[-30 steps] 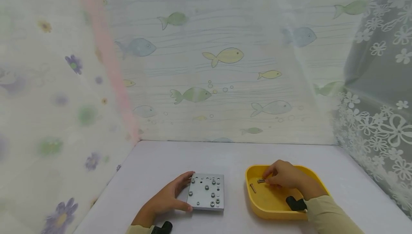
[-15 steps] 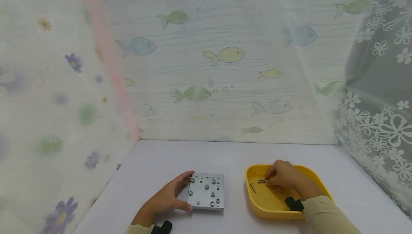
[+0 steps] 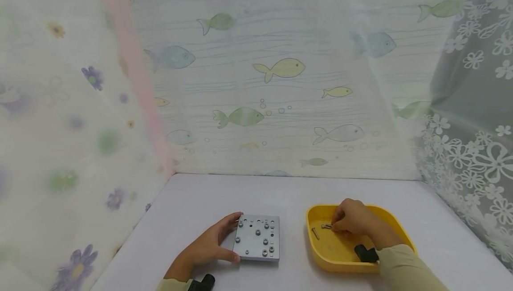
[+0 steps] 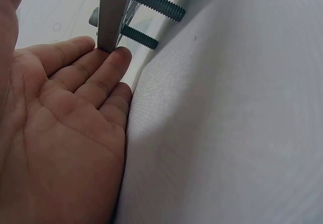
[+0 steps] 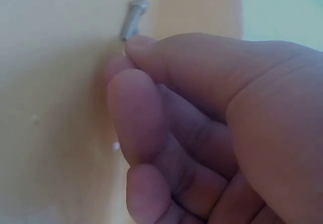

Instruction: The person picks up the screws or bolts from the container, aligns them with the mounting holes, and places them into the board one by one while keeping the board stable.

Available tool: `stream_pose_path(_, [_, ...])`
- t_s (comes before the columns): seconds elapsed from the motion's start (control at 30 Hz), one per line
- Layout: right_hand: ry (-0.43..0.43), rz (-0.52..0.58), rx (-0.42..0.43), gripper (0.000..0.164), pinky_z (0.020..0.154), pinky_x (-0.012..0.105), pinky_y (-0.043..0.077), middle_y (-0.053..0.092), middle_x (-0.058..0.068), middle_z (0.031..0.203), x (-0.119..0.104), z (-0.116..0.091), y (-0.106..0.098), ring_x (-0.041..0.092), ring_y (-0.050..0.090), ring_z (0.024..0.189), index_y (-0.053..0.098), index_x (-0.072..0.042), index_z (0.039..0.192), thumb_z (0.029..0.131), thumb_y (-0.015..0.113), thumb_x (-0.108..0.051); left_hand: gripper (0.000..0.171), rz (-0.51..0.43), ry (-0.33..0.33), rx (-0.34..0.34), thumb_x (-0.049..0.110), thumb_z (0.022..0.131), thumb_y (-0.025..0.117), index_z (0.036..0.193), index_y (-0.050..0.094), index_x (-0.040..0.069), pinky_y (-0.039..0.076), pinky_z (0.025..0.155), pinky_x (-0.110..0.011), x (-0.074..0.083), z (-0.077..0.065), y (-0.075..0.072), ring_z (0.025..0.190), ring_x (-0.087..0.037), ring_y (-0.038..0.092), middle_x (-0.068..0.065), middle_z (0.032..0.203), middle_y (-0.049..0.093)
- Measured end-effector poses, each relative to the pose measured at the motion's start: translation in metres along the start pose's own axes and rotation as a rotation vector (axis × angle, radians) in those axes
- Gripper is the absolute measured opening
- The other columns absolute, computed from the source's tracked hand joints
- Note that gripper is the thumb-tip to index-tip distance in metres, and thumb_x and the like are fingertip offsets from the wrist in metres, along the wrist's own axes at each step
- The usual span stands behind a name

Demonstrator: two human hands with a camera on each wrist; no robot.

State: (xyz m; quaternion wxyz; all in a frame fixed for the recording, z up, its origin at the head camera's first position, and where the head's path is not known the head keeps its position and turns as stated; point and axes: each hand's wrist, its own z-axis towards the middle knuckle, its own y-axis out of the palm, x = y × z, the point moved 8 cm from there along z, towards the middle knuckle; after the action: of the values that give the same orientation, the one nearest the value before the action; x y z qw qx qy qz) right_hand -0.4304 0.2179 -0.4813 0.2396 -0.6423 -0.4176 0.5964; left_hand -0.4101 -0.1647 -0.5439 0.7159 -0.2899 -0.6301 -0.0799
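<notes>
In the head view a square silver metal plate [image 3: 253,246] has several screw heads and holes on its top face. My left hand [image 3: 212,247] holds it by the left side, thumb at the near corner and fingers at the far corner. Two dark threaded screw ends [image 4: 159,4] stick out of the plate's underside in the left wrist view. My right hand [image 3: 354,219] is inside the yellow tray [image 3: 340,266], thumb and forefinger pinched together at the end of a small screw [image 5: 133,18]. The screw's head points away from the fingertips.
A second loose screw [image 3: 315,233] lies near the tray's left wall. Both hands work over a white tabletop [image 3: 240,193]. Patterned curtains [image 3: 280,104] with fish and flowers hang behind it and at both sides.
My right hand has shifted slightly to the right in the tray, its fingers still at the screw. My left hand and the plate have stayed in place.
</notes>
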Motion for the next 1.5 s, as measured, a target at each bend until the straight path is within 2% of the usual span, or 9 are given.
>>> stream_pose_path(0.13, [-0.051,0.011,-0.005,0.006,0.056,0.027,0.053,0.067,0.001,0.070,-0.004,-0.003,-0.004,0.016,0.059,0.062,0.076,-0.011,0.083,0.084,0.082,-0.011,0.118,0.000,0.001,-0.001,0.023,0.067,0.097,0.164,0.030,0.020,0.022,0.127,-0.031,-0.001,0.000,0.000,0.154,-0.024,0.037,0.002,0.164,0.041])
stream_pose_path(0.27, [-0.069,0.044,-0.008,0.005,0.058,0.028,0.055,0.070,0.000,0.075,-0.004,-0.004,-0.007,0.016,0.061,0.066,0.077,-0.011,0.085,0.086,0.082,-0.013,0.118,0.006,0.001,0.000,0.023,0.067,0.097,0.164,0.030,0.020,0.023,0.127,-0.029,-0.001,0.000,0.000,0.153,-0.023,0.037,0.002,0.163,0.042])
stream_pose_path(0.47, [-0.081,0.122,-0.002,0.008,0.060,0.031,0.059,0.075,0.003,0.082,-0.003,-0.006,-0.011,0.019,0.068,0.068,0.080,-0.009,0.091,0.087,0.082,-0.015,0.117,0.007,-0.001,-0.001,0.024,0.067,0.097,0.163,0.030,0.019,0.020,0.127,-0.039,0.000,0.000,0.000,0.154,-0.024,0.037,0.001,0.164,0.042])
stream_pose_path(0.7, [-0.091,0.165,0.035,0.016,0.059,0.028,0.055,0.076,0.004,0.085,-0.005,-0.008,-0.021,0.018,0.063,0.073,0.081,-0.009,0.099,0.087,0.082,-0.020,0.116,0.000,-0.012,-0.002,0.024,0.068,0.097,0.163,0.031,0.019,0.018,0.127,-0.043,0.002,0.000,0.000,0.154,-0.025,0.037,0.001,0.165,0.041])
stream_pose_path(1.03, [-0.076,0.290,0.062,0.028,0.080,0.032,0.061,0.079,0.008,0.106,-0.012,-0.014,-0.029,0.020,0.070,0.095,0.078,-0.008,0.112,0.093,0.077,-0.028,0.115,0.006,-0.004,-0.004,0.024,0.069,0.097,0.163,0.031,0.021,0.021,0.127,-0.036,-0.001,0.001,0.000,0.153,-0.023,0.037,0.003,0.165,0.040])
stream_pose_path(1.23, [-0.104,0.341,0.060,0.033,0.082,0.027,0.060,0.077,0.011,0.111,-0.026,-0.016,-0.034,0.027,0.071,0.101,0.075,-0.007,0.117,0.095,0.074,-0.033,0.115,-0.001,-0.009,-0.002,0.024,0.069,0.096,0.163,0.031,0.020,0.019,0.127,-0.042,-0.002,0.001,0.002,0.154,-0.024,0.037,0.003,0.165,0.040])
stream_pose_path(1.4, [-0.191,0.333,0.046,0.030,0.080,0.030,0.060,0.077,0.011,0.108,-0.046,-0.016,-0.029,0.029,0.070,0.098,0.075,-0.006,0.114,0.097,0.073,-0.031,0.115,-0.004,-0.017,-0.003,0.024,0.069,0.096,0.163,0.030,0.021,0.018,0.127,-0.042,-0.003,0.001,0.001,0.155,-0.025,0.035,0.004,0.165,0.039])
stream_pose_path(1.5, [-0.225,0.336,0.036,0.028,0.082,0.030,0.061,0.077,0.011,0.107,-0.057,-0.016,-0.023,0.030,0.070,0.098,0.075,-0.007,0.112,0.097,0.073,-0.031,0.116,0.002,-0.019,-0.004,0.025,0.069,0.097,0.163,0.030,0.022,0.019,0.127,-0.038,-0.003,0.000,0.000,0.154,-0.024,0.035,0.004,0.165,0.039])
